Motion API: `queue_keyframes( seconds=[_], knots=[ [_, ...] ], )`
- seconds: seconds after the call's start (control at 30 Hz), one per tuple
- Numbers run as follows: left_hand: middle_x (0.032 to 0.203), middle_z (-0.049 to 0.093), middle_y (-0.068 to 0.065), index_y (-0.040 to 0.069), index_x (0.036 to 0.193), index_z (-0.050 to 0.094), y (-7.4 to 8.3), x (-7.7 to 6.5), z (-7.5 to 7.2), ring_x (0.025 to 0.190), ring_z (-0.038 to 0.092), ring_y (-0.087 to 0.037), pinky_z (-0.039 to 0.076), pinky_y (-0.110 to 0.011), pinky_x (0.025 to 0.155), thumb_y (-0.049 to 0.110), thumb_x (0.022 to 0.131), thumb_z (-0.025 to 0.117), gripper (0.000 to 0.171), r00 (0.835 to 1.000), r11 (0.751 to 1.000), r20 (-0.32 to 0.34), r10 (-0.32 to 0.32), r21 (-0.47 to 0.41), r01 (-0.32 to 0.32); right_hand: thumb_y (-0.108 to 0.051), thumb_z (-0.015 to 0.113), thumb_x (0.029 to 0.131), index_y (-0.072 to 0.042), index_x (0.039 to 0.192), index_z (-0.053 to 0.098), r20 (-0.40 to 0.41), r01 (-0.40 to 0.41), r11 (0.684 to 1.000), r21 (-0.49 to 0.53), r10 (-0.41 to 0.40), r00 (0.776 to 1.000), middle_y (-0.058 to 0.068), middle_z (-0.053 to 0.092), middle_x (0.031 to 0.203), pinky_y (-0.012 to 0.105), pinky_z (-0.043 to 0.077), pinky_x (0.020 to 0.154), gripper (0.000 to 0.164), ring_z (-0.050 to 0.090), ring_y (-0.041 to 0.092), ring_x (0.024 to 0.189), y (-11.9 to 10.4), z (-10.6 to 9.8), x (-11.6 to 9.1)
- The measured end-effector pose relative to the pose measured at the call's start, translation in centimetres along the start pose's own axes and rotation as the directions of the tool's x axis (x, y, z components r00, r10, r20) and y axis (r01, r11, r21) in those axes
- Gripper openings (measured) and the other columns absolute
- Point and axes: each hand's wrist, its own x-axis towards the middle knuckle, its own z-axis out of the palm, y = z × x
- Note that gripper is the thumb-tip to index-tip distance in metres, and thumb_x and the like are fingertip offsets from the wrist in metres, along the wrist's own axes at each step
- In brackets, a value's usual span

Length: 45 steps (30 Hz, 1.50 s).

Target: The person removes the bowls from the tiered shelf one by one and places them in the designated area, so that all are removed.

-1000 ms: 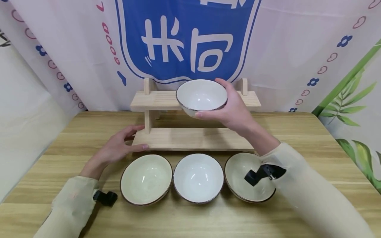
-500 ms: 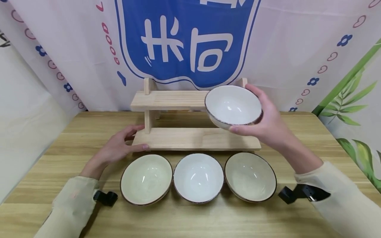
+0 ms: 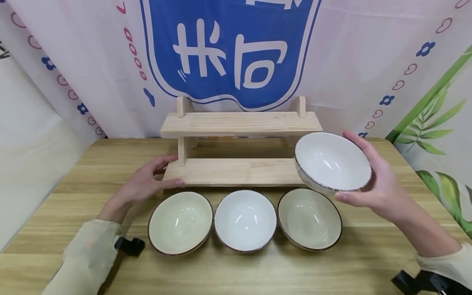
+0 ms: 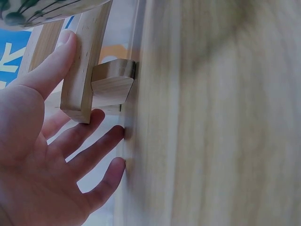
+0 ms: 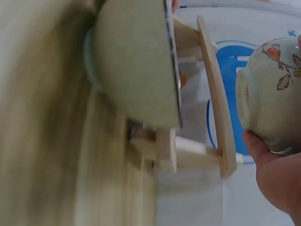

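Note:
My right hand (image 3: 380,188) holds a white bowl (image 3: 332,162) with a dark rim, thumb at the near side and fingers round the far side. This bowl is tilted, in the air right of the two-tier wooden rack (image 3: 236,172). Painted flowers show on the bowl's outside (image 5: 273,99) in the right wrist view. My left hand (image 3: 141,182) grips the left end of the rack's lower shelf, thumb on top. The left wrist view shows the other fingers spread beside the shelf end (image 4: 80,89).
Before the rack, a pale green bowl (image 3: 180,223), a white bowl (image 3: 245,221) and a beige bowl (image 3: 309,219) stand in a row on the wooden table (image 3: 228,272). A printed curtain (image 3: 343,61) hangs behind. The rack's upper shelf (image 3: 239,123) holds nothing.
My right hand has carried the white bowl from over the rack's upper shelf to the right and nearer, past the rack's right end. My left hand has stayed at the rack.

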Motion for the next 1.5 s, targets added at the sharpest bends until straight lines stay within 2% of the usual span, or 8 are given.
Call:
queue_keyframes(
  seconds=[0.23, 0.43, 0.6, 0.77, 1.03, 1.2, 1.5],
  knots=[
    [0.170, 0.036, -0.025, 0.015, 0.168, 0.034, -0.1, -0.2, -0.1, 0.152, 0.041, -0.051, 0.039, -0.071, 0.119, 0.054, 0.094, 0.081, 0.097, 1.000, 1.000, 0.001, -0.012, -0.007, 0.013, 0.035, 0.077, 0.056, -0.005, 0.169, 0.029, -0.010, 0.040, 0.999, 0.026, -0.039, 0.999, 0.012, 0.043, 0.156, 0.021, 0.063, 0.085, 0.129, 0.062, 0.017, 0.122, 1.5, -2.2, -3.2],
    [0.170, 0.037, -0.024, 0.015, 0.168, 0.034, -0.1, -0.1, -0.1, 0.152, 0.042, -0.050, 0.039, -0.071, 0.119, 0.053, 0.094, 0.081, 0.096, 1.000, 1.000, 0.004, -0.008, -0.004, 0.008, 0.039, 0.075, 0.054, -0.001, 0.169, 0.025, -0.023, 0.053, 0.998, 0.027, -0.053, 0.998, 0.009, 0.043, 0.158, 0.019, 0.063, 0.085, 0.131, 0.064, 0.014, 0.121, 2.8, -3.9, -5.6],
    [0.170, 0.038, -0.023, 0.017, 0.168, 0.036, -0.1, 0.1, 0.0, 0.152, 0.042, -0.049, 0.038, -0.070, 0.119, 0.053, 0.093, 0.082, 0.095, 1.000, 1.000, 0.006, -0.007, -0.009, 0.007, 0.040, 0.074, 0.054, 0.000, 0.168, 0.026, -0.049, 0.046, 0.999, -0.019, -0.047, 0.998, 0.006, 0.044, 0.157, 0.016, 0.061, 0.084, 0.130, 0.064, 0.010, 0.119, 3.9, -5.1, -7.2],
    [0.170, 0.037, -0.024, 0.017, 0.168, 0.036, -0.1, 0.1, 0.1, 0.152, 0.041, -0.050, 0.037, -0.071, 0.120, 0.053, 0.093, 0.082, 0.095, 1.000, 1.000, 0.005, -0.012, -0.013, 0.012, 0.038, 0.074, 0.057, 0.000, 0.168, 0.028, -0.065, 0.002, 0.998, -0.056, -0.006, 0.998, 0.003, 0.047, 0.153, 0.015, 0.061, 0.084, 0.126, 0.065, 0.006, 0.117, 4.9, -5.8, -8.6],
    [0.170, 0.038, -0.024, 0.015, 0.168, 0.036, -0.1, 0.0, 0.0, 0.151, 0.042, -0.049, 0.038, -0.071, 0.119, 0.051, 0.094, 0.082, 0.094, 1.000, 1.000, -0.002, -0.006, -0.017, 0.006, 0.035, 0.074, 0.062, -0.002, 0.168, 0.027, -0.068, -0.053, 0.993, -0.104, 0.046, 0.997, 0.000, 0.048, 0.152, 0.014, 0.059, 0.084, 0.122, 0.065, 0.003, 0.116, 5.9, -6.3, -10.0],
    [0.171, 0.036, -0.023, 0.015, 0.167, 0.037, -0.1, 0.0, 0.1, 0.152, 0.042, -0.050, 0.038, -0.071, 0.120, 0.051, 0.094, 0.082, 0.094, 1.000, 1.000, -0.001, -0.002, -0.021, 0.002, 0.036, 0.073, 0.063, 0.000, 0.168, 0.026, -0.055, -0.052, 0.995, -0.084, 0.048, 0.997, 0.001, 0.046, 0.154, 0.014, 0.060, 0.084, 0.121, 0.064, 0.004, 0.119, 6.3, -6.6, -10.5],
    [0.172, 0.034, -0.024, 0.015, 0.167, 0.037, -0.3, -0.1, 0.1, 0.151, 0.042, -0.051, 0.038, -0.071, 0.119, 0.051, 0.094, 0.082, 0.094, 1.000, 1.000, -0.005, -0.001, -0.010, 0.001, 0.032, 0.072, 0.070, -0.010, 0.170, 0.028, -0.035, -0.137, 0.975, -0.173, 0.133, 0.991, -0.005, 0.045, 0.151, 0.015, 0.060, 0.080, 0.117, 0.066, 0.001, 0.113, 6.9, -7.0, -11.2]
  ],
)
